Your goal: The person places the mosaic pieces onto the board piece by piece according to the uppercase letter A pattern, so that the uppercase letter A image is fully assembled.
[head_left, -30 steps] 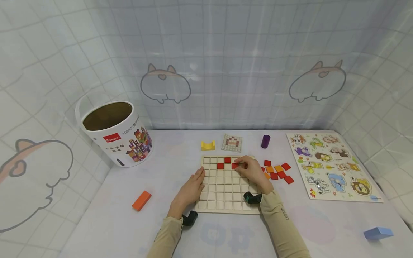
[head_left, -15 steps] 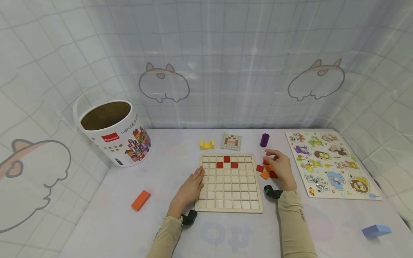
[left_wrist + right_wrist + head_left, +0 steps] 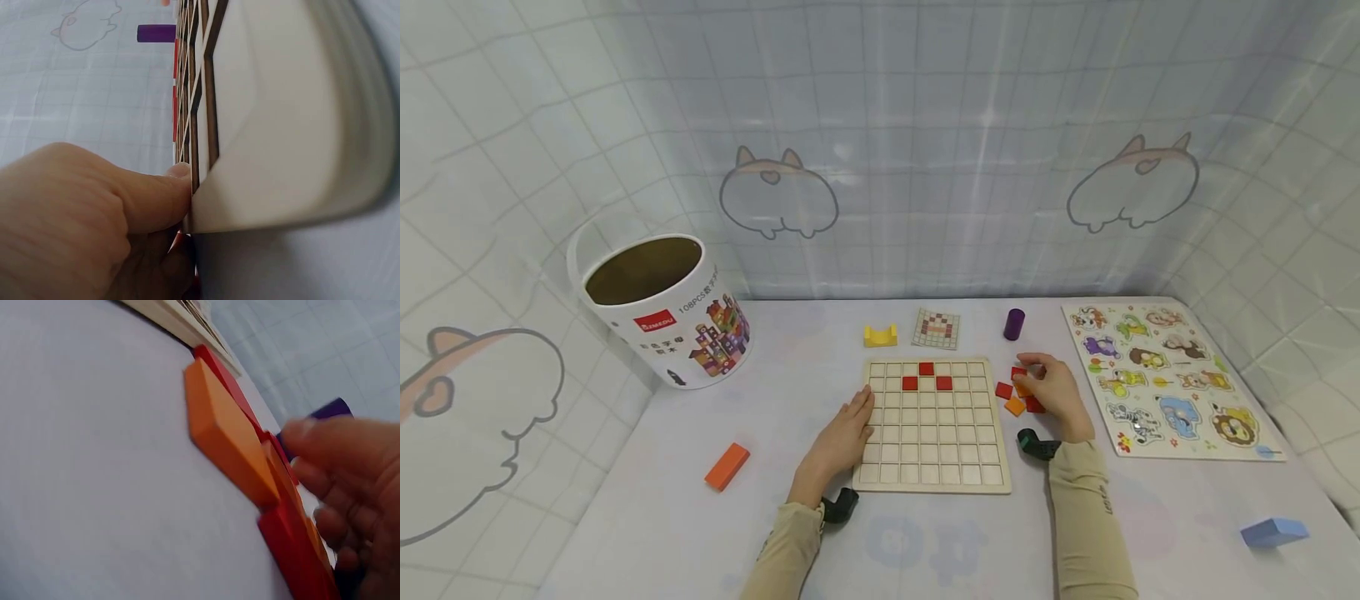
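Note:
A wooden grid board (image 3: pixel 928 429) lies in the middle of the table, with red square tiles (image 3: pixel 926 368) in 3 of its upper cells. My left hand (image 3: pixel 842 437) rests along the board's left edge, fingers extended; the left wrist view shows its thumb (image 3: pixel 156 200) against the rim. To the right of the board, my right hand (image 3: pixel 1056 396) is over a small pile of loose tiles, thumb and forefinger apart around a red tile (image 3: pixel 1018 372). An orange tile (image 3: pixel 228 434) and a red tile (image 3: pixel 297 550) lie near its fingers in the right wrist view. The hand hides part of the pile.
Behind the board are a yellow notched block (image 3: pixel 880 336), a pattern card (image 3: pixel 936 329) and a purple cylinder (image 3: pixel 1014 324). An animal puzzle board (image 3: pixel 1165 379) lies right. A white bucket (image 3: pixel 673 321) and orange block (image 3: pixel 727 467) are left, a blue block (image 3: pixel 1274 533) front right.
My right hand has left the red tile in the board's second row and moved right to the loose tiles, settling slightly lower there. The left hand stays at the board's edge.

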Demonstrator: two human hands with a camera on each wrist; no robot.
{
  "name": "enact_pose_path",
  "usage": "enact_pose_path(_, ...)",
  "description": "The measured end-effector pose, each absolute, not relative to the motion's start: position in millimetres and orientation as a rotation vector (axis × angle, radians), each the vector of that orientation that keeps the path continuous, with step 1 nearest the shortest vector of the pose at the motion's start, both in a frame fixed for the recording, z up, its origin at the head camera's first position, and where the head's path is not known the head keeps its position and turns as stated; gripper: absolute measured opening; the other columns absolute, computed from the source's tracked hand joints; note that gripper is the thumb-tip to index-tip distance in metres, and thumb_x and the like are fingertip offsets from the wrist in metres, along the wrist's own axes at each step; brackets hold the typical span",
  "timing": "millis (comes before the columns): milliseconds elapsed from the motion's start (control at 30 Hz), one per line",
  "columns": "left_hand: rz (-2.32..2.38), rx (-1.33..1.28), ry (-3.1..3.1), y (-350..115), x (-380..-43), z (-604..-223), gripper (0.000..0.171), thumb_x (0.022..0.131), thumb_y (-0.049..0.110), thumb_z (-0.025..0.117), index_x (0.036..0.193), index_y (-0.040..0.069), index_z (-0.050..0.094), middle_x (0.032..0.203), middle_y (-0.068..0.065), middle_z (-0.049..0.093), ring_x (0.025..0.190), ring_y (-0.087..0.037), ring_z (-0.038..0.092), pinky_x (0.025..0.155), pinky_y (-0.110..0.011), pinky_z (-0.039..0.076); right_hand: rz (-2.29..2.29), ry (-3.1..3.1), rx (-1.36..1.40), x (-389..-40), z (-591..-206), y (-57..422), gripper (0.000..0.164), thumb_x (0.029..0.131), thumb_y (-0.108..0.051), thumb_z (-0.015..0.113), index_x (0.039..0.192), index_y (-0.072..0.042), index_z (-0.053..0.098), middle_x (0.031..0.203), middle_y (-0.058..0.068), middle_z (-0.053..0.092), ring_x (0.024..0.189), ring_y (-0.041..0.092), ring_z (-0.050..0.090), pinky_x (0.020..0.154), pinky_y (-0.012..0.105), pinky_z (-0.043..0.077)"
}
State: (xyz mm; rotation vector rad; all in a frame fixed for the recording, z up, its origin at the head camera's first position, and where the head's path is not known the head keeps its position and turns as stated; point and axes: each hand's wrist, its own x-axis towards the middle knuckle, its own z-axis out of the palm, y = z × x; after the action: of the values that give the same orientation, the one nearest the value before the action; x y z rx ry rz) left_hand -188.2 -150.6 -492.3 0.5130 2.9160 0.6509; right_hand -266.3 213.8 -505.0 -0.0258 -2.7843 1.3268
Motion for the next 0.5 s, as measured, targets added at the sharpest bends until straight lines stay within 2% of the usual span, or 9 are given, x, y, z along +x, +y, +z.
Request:
enact_pose_path(100,0.661,0.509,2.908,-150.2,-187.9,-493.2,0.055,0.101,0.013,0.048,0.149,-0.006,0.029,0.160,-0.018,0.023,0.148,-0.033,0.025,0.122,-0.049,0.023,1.254,-2.772,-0.029,-267.8,-505.6,211.1,0.034,0.090,-0.015,0.065,0.120,0.000,0.064,0.112,0.023,0.064,0.095,0.035,0.052,0.083,0.039,0.044)
enact_pose_path(267,0.668,0.510,2.900,-149.7,-186.9,-493.0,0.055,0.100,0.012,0.048,0.149,-0.006,0.029,0.160,-0.018,0.023,0.148,-0.034,0.025,0.122,-0.049,0.023,1.187,-2.751,-0.090,-268.0,-506.7,209.0,0.032,0.090,-0.017,0.065,0.118,-0.002,0.065,0.102,0.020,0.063,0.086,0.030,0.052,0.071,0.030,0.038)
enact_pose_path(500,0.664,0.512,2.912,-150.2,-187.6,-492.2,0.055,0.101,0.012,0.047,0.149,-0.006,0.029,0.160,-0.018,0.023,0.148,-0.033,0.025,0.122,-0.049,0.023,1.201,-2.759,-0.086,-267.4,-504.4,212.7,0.034,0.088,-0.012,0.064,0.121,-0.001,0.064,0.100,0.020,0.062,0.086,0.028,0.053,0.069,0.028,0.040)
